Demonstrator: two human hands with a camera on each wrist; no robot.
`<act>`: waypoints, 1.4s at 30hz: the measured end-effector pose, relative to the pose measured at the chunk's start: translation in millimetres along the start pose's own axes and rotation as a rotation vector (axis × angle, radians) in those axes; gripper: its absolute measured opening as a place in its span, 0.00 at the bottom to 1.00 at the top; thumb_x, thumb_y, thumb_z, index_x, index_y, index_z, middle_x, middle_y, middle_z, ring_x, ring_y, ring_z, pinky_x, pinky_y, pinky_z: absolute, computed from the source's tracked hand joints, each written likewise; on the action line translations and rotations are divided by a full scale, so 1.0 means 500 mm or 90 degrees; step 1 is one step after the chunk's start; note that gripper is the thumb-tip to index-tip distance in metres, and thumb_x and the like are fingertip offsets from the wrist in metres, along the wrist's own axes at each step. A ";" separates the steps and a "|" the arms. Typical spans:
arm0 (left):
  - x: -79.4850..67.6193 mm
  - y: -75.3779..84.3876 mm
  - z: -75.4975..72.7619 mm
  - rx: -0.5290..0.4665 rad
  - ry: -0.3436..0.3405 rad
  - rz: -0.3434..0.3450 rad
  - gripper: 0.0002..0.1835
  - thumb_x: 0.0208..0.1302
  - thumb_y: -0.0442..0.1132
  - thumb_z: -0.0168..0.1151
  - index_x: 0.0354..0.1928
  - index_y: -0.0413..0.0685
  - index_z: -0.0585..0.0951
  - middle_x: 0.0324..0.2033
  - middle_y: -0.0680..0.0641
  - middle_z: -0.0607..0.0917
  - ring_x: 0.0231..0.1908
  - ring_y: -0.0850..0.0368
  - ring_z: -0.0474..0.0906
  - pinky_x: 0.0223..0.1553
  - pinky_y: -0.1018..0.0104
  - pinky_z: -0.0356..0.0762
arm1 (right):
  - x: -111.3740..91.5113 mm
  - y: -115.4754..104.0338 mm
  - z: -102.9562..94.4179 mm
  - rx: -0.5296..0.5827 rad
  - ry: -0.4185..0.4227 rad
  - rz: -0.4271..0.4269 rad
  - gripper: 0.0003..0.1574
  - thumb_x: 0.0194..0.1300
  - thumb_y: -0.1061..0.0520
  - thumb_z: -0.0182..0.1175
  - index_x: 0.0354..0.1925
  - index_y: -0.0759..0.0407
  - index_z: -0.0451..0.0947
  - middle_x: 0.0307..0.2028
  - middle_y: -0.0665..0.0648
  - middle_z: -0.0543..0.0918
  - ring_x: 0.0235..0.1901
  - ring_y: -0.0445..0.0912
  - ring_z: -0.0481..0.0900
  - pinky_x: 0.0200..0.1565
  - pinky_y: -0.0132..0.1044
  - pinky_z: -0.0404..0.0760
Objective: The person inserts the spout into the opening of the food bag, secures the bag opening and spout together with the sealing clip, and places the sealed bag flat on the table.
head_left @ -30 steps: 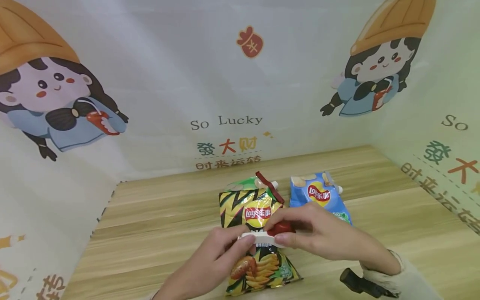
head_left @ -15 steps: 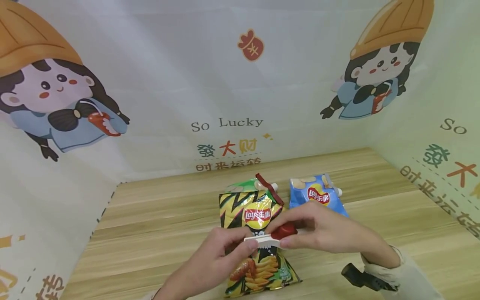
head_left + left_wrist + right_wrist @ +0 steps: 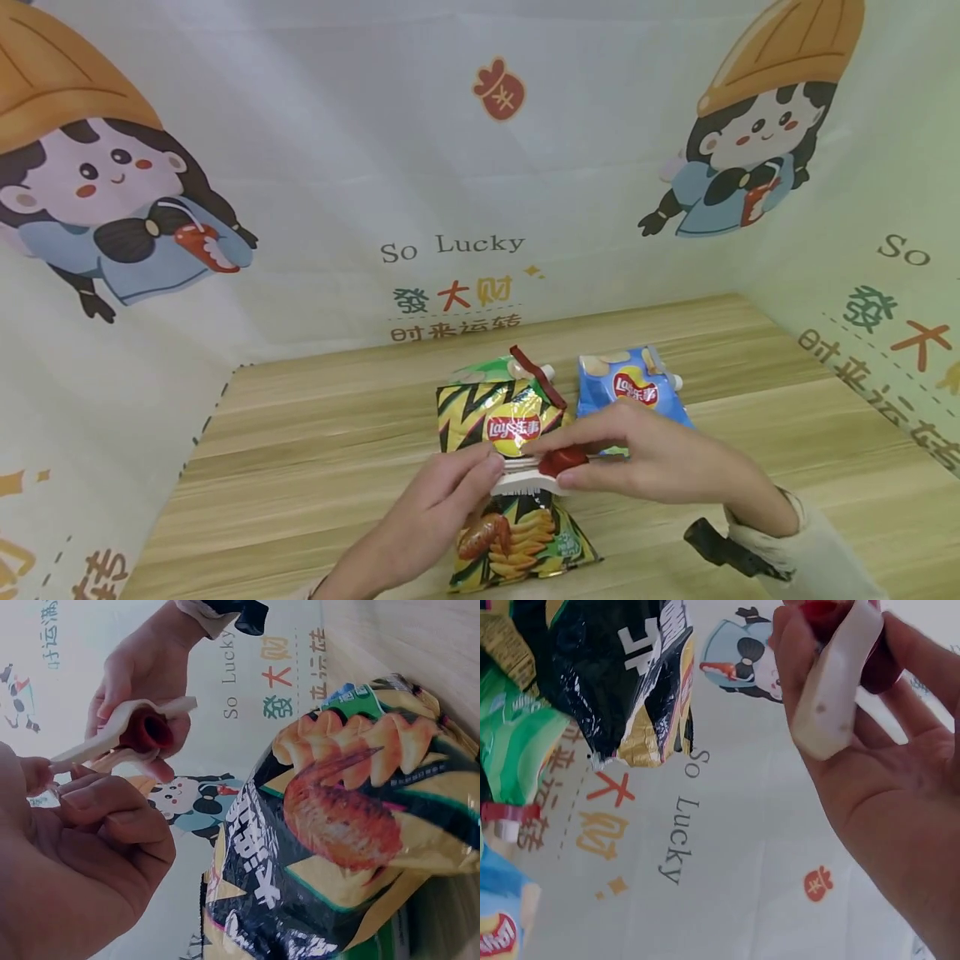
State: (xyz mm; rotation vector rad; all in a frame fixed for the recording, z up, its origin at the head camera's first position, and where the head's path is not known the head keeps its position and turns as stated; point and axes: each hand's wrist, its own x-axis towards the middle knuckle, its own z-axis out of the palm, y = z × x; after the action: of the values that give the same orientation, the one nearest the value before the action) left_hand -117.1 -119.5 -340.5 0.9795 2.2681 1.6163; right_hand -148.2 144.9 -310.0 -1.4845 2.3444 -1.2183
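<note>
A white bag clip [image 3: 521, 482] with a red pouring spout [image 3: 564, 461] is held up over the yellow-and-black chip bag [image 3: 517, 533]. My left hand [image 3: 435, 496] pinches its left end between thumb and fingers. At the other end my right hand [image 3: 645, 462] grips the clip around the red spout. The clip's two white strips [image 3: 112, 735] stand apart in the left wrist view, with the round hollow of the spout [image 3: 154, 732] facing that camera. In the right wrist view, the white strip [image 3: 829, 712] runs along the right fingers.
A green chip bag [image 3: 480, 369] lies behind the yellow-and-black one, a dark red clip [image 3: 536, 375] across its end. To the right lies a blue chip bag [image 3: 626, 383] with a white cap [image 3: 678, 382]. Printed cloth walls [image 3: 337, 167] surround the wooden table [image 3: 300, 433].
The white strips of the clip have parted, with a gap now showing between them. My left thumb and fingers have shifted slightly upward; the right hand and the bags stay almost in place.
</note>
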 end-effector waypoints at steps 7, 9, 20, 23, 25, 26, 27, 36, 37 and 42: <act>0.002 0.000 -0.001 0.001 0.066 -0.033 0.21 0.81 0.43 0.41 0.26 0.42 0.66 0.15 0.53 0.62 0.16 0.65 0.58 0.20 0.71 0.60 | 0.005 -0.002 0.013 -0.105 0.027 -0.022 0.20 0.74 0.53 0.57 0.61 0.51 0.78 0.52 0.44 0.83 0.48 0.37 0.81 0.49 0.36 0.81; 0.003 0.000 0.001 0.042 0.094 -0.040 0.21 0.80 0.43 0.42 0.25 0.44 0.67 0.15 0.54 0.64 0.17 0.64 0.60 0.20 0.71 0.62 | 0.006 -0.004 0.015 -0.124 0.021 -0.023 0.21 0.74 0.54 0.57 0.62 0.50 0.77 0.55 0.44 0.82 0.53 0.39 0.80 0.52 0.39 0.80; 0.006 -0.015 0.002 0.222 0.175 -0.035 0.20 0.79 0.37 0.42 0.24 0.47 0.70 0.15 0.59 0.61 0.18 0.67 0.56 0.21 0.71 0.59 | 0.008 -0.003 0.027 -0.304 0.166 -0.049 0.19 0.62 0.59 0.70 0.52 0.48 0.84 0.46 0.46 0.78 0.44 0.39 0.72 0.43 0.35 0.77; 0.006 -0.017 0.002 0.244 0.171 -0.041 0.20 0.80 0.38 0.39 0.25 0.47 0.70 0.15 0.59 0.60 0.18 0.67 0.55 0.21 0.72 0.58 | 0.009 -0.002 0.028 -0.316 0.179 -0.052 0.19 0.60 0.59 0.71 0.50 0.49 0.84 0.46 0.45 0.78 0.43 0.38 0.72 0.42 0.35 0.76; 0.006 -0.017 0.003 0.249 0.166 -0.047 0.20 0.81 0.39 0.39 0.26 0.47 0.70 0.15 0.59 0.60 0.18 0.67 0.54 0.21 0.72 0.58 | 0.010 -0.002 0.029 -0.302 0.171 -0.055 0.19 0.60 0.60 0.71 0.50 0.49 0.84 0.46 0.45 0.77 0.44 0.38 0.72 0.42 0.34 0.77; 0.006 -0.018 0.003 0.250 0.162 -0.049 0.20 0.81 0.39 0.38 0.26 0.47 0.70 0.15 0.59 0.60 0.18 0.67 0.54 0.22 0.72 0.58 | 0.010 -0.003 0.029 -0.295 0.170 -0.059 0.19 0.60 0.60 0.71 0.50 0.48 0.84 0.46 0.45 0.77 0.44 0.39 0.72 0.43 0.34 0.77; 0.006 -0.018 0.003 0.252 0.160 -0.050 0.20 0.81 0.39 0.38 0.27 0.47 0.71 0.16 0.59 0.60 0.18 0.67 0.54 0.22 0.72 0.58 | 0.010 -0.003 0.029 -0.289 0.170 -0.064 0.19 0.60 0.61 0.71 0.50 0.48 0.83 0.47 0.45 0.77 0.44 0.39 0.73 0.43 0.34 0.77; -0.007 -0.018 -0.018 0.269 0.215 -0.047 0.19 0.81 0.42 0.39 0.28 0.50 0.70 0.17 0.60 0.60 0.20 0.67 0.56 0.22 0.71 0.59 | 0.016 -0.002 0.025 -0.234 0.233 -0.100 0.20 0.58 0.61 0.73 0.49 0.49 0.84 0.48 0.46 0.79 0.44 0.39 0.75 0.42 0.31 0.77; -0.010 -0.018 -0.023 0.269 0.225 -0.049 0.19 0.81 0.42 0.39 0.27 0.50 0.69 0.17 0.59 0.60 0.20 0.67 0.56 0.22 0.71 0.59 | 0.016 -0.002 0.023 -0.229 0.241 -0.098 0.20 0.58 0.60 0.73 0.49 0.49 0.84 0.48 0.46 0.79 0.45 0.39 0.76 0.42 0.31 0.77; -0.035 -0.017 -0.062 0.271 0.272 -0.075 0.21 0.82 0.45 0.38 0.25 0.53 0.67 0.17 0.57 0.62 0.18 0.65 0.56 0.20 0.67 0.61 | 0.008 0.001 0.013 -0.225 0.267 -0.083 0.19 0.59 0.60 0.72 0.49 0.48 0.84 0.48 0.45 0.80 0.46 0.39 0.77 0.41 0.31 0.78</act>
State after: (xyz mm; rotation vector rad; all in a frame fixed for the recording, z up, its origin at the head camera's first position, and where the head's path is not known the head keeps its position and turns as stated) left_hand -123.0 -155.7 -339.9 0.5930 2.9815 1.4291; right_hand -147.5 138.3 -313.8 -1.6352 2.9048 -1.3050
